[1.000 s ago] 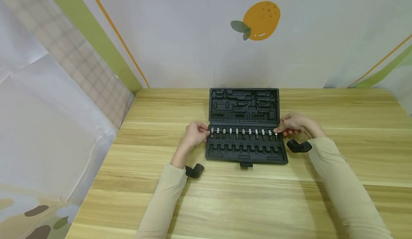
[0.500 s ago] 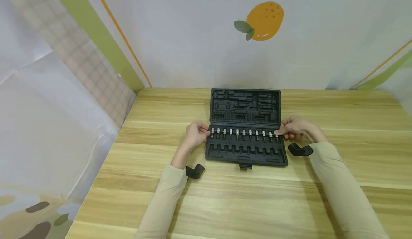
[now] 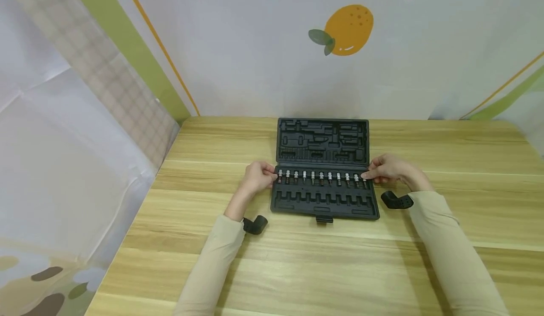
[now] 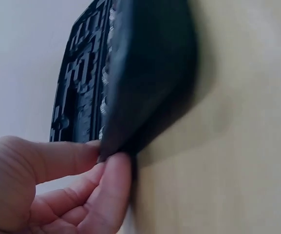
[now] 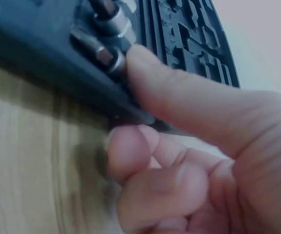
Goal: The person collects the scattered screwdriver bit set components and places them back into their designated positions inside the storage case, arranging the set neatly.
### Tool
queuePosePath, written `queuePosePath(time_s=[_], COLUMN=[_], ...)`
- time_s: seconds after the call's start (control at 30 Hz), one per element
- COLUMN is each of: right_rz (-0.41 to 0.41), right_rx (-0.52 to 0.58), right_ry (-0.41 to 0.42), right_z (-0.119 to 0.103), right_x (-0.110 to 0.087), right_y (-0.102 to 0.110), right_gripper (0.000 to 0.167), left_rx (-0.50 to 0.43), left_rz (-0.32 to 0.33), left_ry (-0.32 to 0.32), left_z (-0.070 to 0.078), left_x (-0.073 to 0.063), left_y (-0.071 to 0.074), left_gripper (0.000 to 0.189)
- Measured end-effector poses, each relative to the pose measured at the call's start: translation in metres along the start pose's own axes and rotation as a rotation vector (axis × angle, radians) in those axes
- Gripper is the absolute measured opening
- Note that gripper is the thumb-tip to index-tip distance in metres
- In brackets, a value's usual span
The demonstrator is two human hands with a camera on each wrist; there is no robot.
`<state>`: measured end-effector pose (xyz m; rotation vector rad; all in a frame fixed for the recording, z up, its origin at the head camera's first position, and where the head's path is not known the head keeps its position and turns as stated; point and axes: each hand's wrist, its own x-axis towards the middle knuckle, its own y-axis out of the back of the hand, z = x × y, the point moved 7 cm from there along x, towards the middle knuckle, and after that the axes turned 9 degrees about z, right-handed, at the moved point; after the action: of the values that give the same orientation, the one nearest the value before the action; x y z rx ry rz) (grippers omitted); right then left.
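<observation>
A black bit socket case (image 3: 323, 202) lies open on the wooden table, its moulded lid (image 3: 322, 141) leaning back toward the wall. One row of silver bit sockets (image 3: 321, 176) fills the slots near the hinge; the front row of slots holds none. At the case's left edge, my left hand (image 3: 258, 176) pinches the wall between thumb and fingers, as the left wrist view shows. My right hand (image 3: 388, 168) grips the opposite edge, thumb (image 5: 152, 78) over the inside by the endmost bit socket (image 5: 99, 51) and fingers curled below the rim.
A black latch (image 3: 325, 219) sticks out from the case's front edge. Each wrist carries a black camera mount, one at the left sleeve (image 3: 255, 225) and one at the right sleeve (image 3: 397, 200). Behind the table (image 3: 314, 269) hangs a white printed cloth (image 3: 238, 46).
The case's right end has turned slightly toward me, and my right hand moved with it. My left hand keeps its hold at the left edge. The last half second shows almost no motion.
</observation>
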<state>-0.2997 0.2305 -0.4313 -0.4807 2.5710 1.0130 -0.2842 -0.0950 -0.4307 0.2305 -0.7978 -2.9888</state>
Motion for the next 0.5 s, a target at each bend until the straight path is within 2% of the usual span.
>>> queuePosePath(time_s=[0.1, 0.2, 0.33, 0.4, 0.5], right_rz=[0.022, 0.040, 0.099, 0.137, 0.202], right_rx=[0.023, 0.044, 0.056, 0.061, 0.081], right_ry=[0.000, 0.012, 0.037, 0.043, 0.056], right_z=[0.002, 0.002, -0.001, -0.003, -0.006], right_x=[0.000, 0.001, 0.002, 0.003, 0.005], right_y=[0.001, 0.005, 0.015, 0.021, 0.029], right_gripper=[0.022, 0.025, 0.034, 0.041, 0.049], left_rx=[-0.017, -0.064, -0.135, -0.141, -0.180], left_rz=[-0.029, -0.029, 0.035, 0.067, 0.083], left_ry=[0.025, 0.030, 0.010, -0.006, 0.002], left_z=[0.001, 0.004, 0.011, 0.014, 0.017], left_x=[0.003, 0.009, 0.022, 0.029, 0.040], left_y=[0.001, 0.005, 0.012, 0.014, 0.013], left_gripper=[0.016, 0.018, 0.024, 0.027, 0.033])
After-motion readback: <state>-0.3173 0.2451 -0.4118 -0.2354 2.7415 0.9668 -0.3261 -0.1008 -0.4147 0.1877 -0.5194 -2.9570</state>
